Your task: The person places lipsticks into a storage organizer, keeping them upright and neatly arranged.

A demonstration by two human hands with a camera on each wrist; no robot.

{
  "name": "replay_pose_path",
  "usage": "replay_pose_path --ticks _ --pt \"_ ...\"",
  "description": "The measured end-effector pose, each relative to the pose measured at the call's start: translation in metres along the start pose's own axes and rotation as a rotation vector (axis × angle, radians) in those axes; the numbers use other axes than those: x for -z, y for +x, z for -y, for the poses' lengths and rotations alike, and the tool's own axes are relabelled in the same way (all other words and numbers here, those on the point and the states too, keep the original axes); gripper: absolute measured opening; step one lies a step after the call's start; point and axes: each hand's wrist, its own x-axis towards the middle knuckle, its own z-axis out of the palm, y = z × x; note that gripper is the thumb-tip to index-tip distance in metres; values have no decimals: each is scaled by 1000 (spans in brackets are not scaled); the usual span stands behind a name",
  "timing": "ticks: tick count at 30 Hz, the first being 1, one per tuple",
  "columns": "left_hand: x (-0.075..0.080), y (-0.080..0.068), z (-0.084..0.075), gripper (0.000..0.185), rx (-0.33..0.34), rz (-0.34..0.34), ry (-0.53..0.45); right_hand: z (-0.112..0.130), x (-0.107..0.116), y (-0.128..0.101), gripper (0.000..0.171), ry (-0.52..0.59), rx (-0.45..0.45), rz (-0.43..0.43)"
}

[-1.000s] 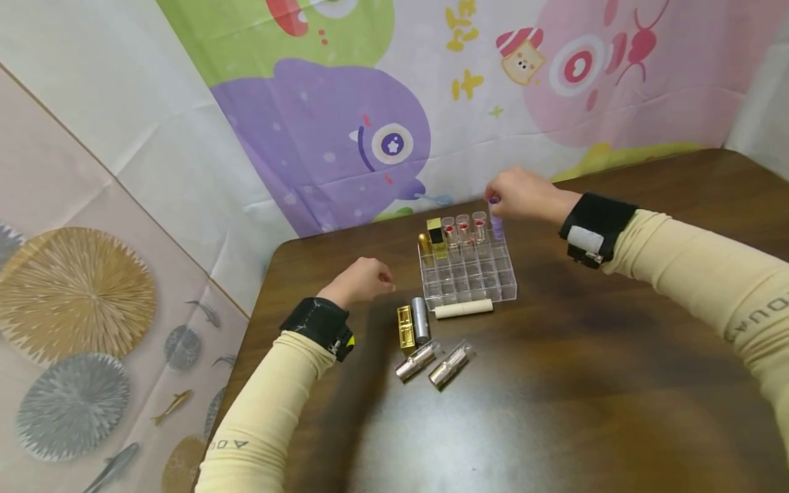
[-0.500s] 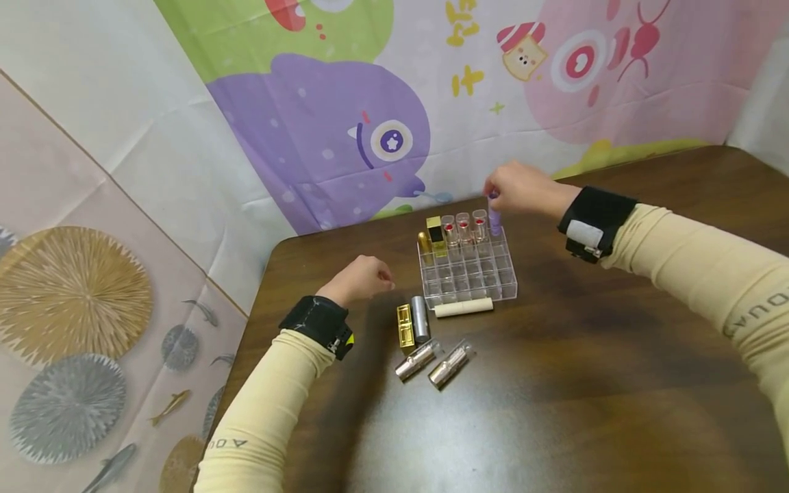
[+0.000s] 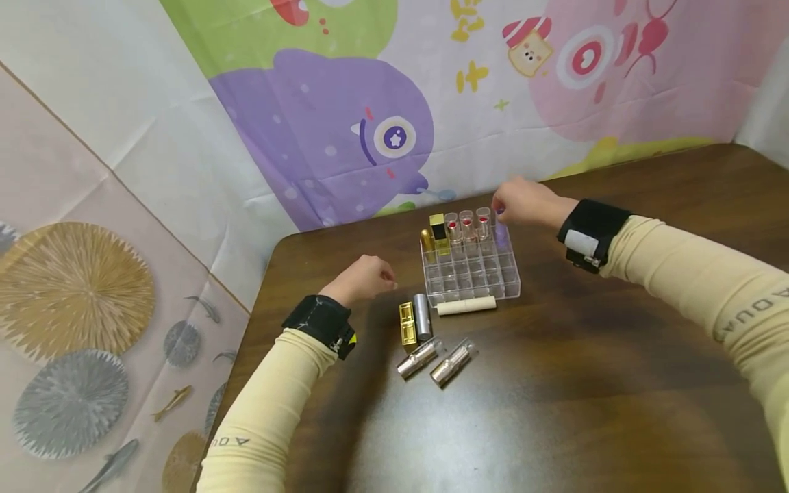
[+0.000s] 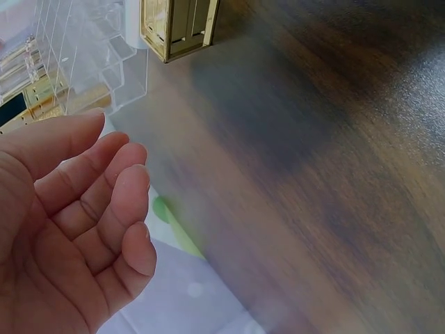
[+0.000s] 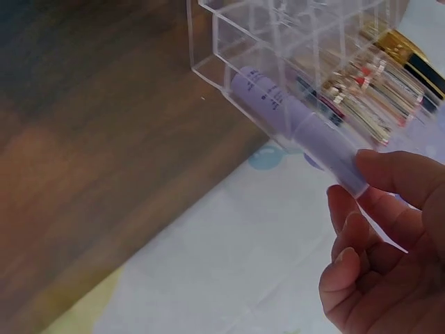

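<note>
My right hand (image 3: 529,201) pinches the top end of a purple lipstick tube (image 5: 295,125) between thumb and forefinger. The tube's lower part sits inside the back right compartment of a clear stepped lipstick organizer (image 3: 471,274). Along the same back row stand a gold rounded tube (image 3: 427,244), a gold-and-black lipstick (image 3: 440,233) and three clear-capped lipsticks (image 3: 468,229) showing red. To the left of the organizer, my left hand (image 3: 364,279) hovers with loosely curled fingers, holding nothing; its palm (image 4: 52,271) shows in the left wrist view.
A cream tube (image 3: 466,306) lies against the organizer's front. Nearer lie a silver tube (image 3: 422,318), a gold case (image 3: 407,324) and two rose-gold lipsticks (image 3: 451,366) with clear ends. A patterned cloth (image 3: 345,137) hangs behind the wooden table (image 3: 585,383).
My right hand has moved down, and the purple lipstick tube stands lower in its compartment than before. The left hand stays where it was. The head view has shifted slightly.
</note>
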Motion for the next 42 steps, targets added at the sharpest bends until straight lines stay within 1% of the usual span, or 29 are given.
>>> replay_pose_path --ticks 3,11,14,17,20,23,25,27,29,32,35,39,42 --pt "0 1 1 18 -1 -6 11 -2 -2 0 23 14 -28 17" --pt "-3 3 2 17 -10 -8 10 -2 -4 1 24 14 -26 32" --pt "-3 3 -1 17 -26 -6 27 -1 1 -3 32 15 -50 66" --pt "-2 2 -3 17 -33 -12 45 0 12 -11 39 1 -72 70" --pt "-1 0 -3 16 -28 -20 52 3 26 -20 39 -21 -71 40" --pt "-1 -2 -1 17 -21 -19 47 9 35 -30 33 -52 -34 -5" --pt "-2 -3 0 18 -22 -18 43 15 36 -37 27 -68 4 -36" --pt "-3 -4 0 18 -19 -16 33 22 31 -44 25 -74 36 -53" --pt "-5 -4 0 17 -20 -13 25 31 22 -49 22 -72 72 -57" --pt "-7 -4 -3 17 -32 -16 25 42 4 -56 20 -51 104 -43" --pt "-9 -3 -8 16 -35 -8 17 48 -13 -60 19 -38 120 -11" --pt "-11 -2 -13 17 -1 27 -31 56 -32 -66 23 -15 125 31" --pt "-11 -2 -15 18 14 45 -60 60 -46 -71 22 -13 153 27"
